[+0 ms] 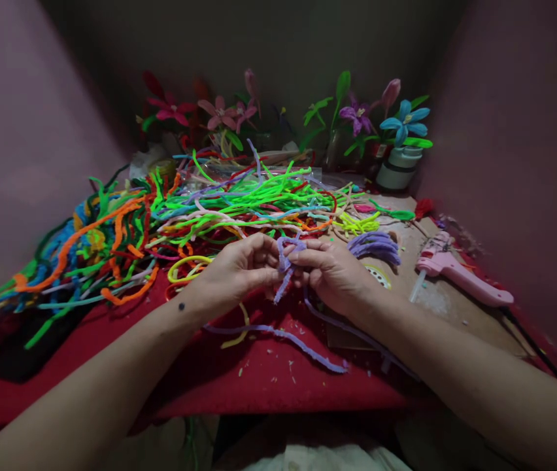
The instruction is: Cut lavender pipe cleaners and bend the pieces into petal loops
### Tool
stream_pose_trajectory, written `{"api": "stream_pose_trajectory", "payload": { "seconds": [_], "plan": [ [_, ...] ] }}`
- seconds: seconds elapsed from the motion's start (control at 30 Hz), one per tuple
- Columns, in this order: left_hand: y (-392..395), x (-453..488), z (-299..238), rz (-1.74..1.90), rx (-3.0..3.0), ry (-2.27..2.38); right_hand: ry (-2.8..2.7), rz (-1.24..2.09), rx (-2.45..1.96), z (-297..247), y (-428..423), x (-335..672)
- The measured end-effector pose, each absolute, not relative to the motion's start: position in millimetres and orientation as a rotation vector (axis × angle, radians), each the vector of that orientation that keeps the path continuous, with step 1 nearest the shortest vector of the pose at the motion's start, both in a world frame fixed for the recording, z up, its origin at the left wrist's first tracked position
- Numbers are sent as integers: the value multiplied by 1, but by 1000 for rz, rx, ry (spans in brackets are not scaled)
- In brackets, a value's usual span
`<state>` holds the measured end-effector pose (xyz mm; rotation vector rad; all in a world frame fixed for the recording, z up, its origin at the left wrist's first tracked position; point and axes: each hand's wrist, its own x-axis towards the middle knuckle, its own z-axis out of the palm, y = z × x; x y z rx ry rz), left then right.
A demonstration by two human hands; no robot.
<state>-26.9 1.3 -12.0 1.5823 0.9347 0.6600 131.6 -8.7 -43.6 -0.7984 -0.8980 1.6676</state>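
Between my two hands, above the red cloth, is a purple pipe cleaner (283, 288) bent into a small loop, one end hanging down. My left hand (249, 265) pinches the loop from the left with thumb and fingers. From the right, my right hand (327, 268) grips the same piece, its fingers closed and partly hiding it. Below the hands a loose purple pipe cleaner (303, 347) lies across the cloth. Just beyond my right hand sits a bundle of bent purple pipe cleaners (375, 247).
A big heap of coloured pipe cleaners (239, 203) spreads behind and to the left. On cardboard (435, 320) at the right rests a pink glue gun (465, 275). Pipe-cleaner flowers, one blue (405, 122), stand along the back wall. Walls close in both sides.
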Motion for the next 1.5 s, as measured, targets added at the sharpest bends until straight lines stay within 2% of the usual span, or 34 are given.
{"api": "stream_pose_trajectory", "payload": {
  "seconds": [0.23,0.4,0.53,0.7,0.93,1.03,1.5],
  "plan": [
    [3,-31,-19,688,2058,1036,-826,1725,-771,-47,-6,133],
    [9,-41,-12,467,2249,1109,-799,1701,-799,-46,-3,136],
    [16,-52,-8,303,2264,983,-808,1661,-806,-44,-3,137],
    [23,-57,-7,279,2062,911,-849,1666,-806,-44,-4,137],
    [11,-42,-12,528,1259,812,-877,1668,-777,-41,-5,134],
    [8,-36,-19,559,1089,701,-884,1656,-803,-40,-6,134],
    [0,-28,-17,633,1326,947,-820,1621,-776,-40,-7,130]
  ]
}}
